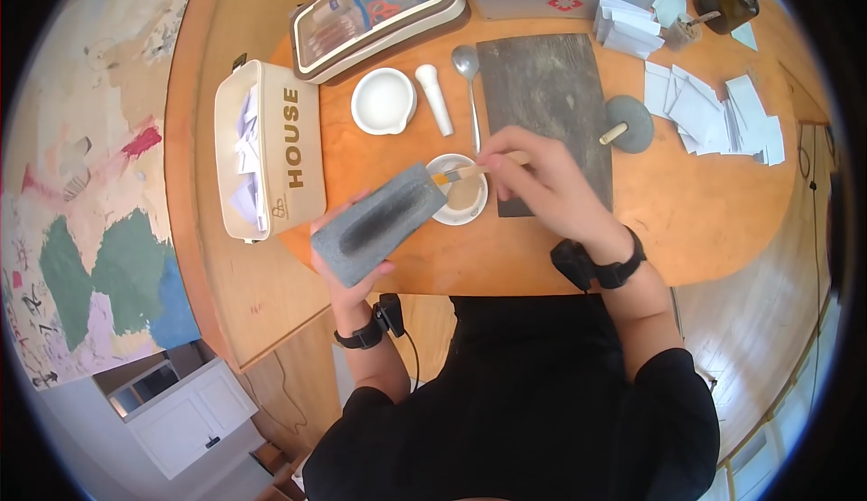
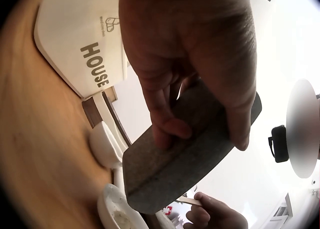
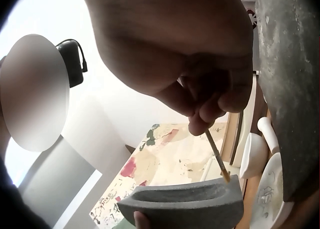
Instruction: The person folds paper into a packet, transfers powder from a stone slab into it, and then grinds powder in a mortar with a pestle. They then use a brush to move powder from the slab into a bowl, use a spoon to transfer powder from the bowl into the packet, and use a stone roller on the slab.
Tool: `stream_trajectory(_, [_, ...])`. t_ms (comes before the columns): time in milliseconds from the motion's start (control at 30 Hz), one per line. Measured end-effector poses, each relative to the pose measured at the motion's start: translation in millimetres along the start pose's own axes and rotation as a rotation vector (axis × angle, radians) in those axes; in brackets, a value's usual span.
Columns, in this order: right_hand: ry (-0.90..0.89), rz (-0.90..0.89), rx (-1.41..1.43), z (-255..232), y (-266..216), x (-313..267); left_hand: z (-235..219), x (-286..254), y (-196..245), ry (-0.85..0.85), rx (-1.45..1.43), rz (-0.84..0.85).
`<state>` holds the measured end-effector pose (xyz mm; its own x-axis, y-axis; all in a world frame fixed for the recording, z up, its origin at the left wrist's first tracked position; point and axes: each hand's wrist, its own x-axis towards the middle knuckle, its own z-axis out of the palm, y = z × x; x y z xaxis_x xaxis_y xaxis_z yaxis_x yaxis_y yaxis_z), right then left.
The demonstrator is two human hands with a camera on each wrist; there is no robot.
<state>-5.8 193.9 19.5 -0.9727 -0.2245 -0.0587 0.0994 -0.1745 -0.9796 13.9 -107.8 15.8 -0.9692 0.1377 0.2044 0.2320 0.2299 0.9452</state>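
My left hand (image 1: 359, 286) holds a grey stone grinding trough (image 1: 379, 223), tilted, its dark-stained groove facing up. In the left wrist view, fingers and thumb grip its underside and edge. Between the fingertips of my right hand (image 1: 553, 183) is a small brush (image 1: 465, 173) with a wooden handle. The brush's bristles (image 3: 226, 179) are right at one end of the trough, as the right wrist view shows. Just below that end, a white dish (image 1: 459, 221) sits on the table with brownish powder inside.
Behind the dish are a white mortar (image 1: 402, 127), a pestle (image 1: 434, 101) and a spoon (image 1: 465, 60). A dark board (image 1: 542, 77) and a stone wheel (image 1: 639, 122) lie to the right. At left stands a HOUSE bin (image 1: 312, 171); paper packets (image 1: 695, 108) lie far right.
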Motion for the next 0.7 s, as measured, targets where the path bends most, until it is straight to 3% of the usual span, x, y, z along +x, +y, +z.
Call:
stream_trajectory(133, [0.016, -0.094, 0.001, -20, -15, -17, -12, -16, -11, 0.097, -0.11, -0.104])
stream_trajectory(333, [-0.069, -0.28, -0.244, -30, -26, -25, -12, -39, -29, 0.187, -0.333, -0.145])
stream_trajectory(533, [-0.139, -0.429, -0.543, -9, -45, -17, 28, -38, -36, 0.134, -0.717, -0.35])
stream_trajectory(633, [-0.194, -0.351, -0.646, -6, -61, -14, 56, -11, -21, -0.09, -0.771, -0.436])
stream_trajectory(700, [-0.198, -0.253, -0.722, -7, -68, -14, 77, 5, -17, -0.138, -0.773, -0.44])
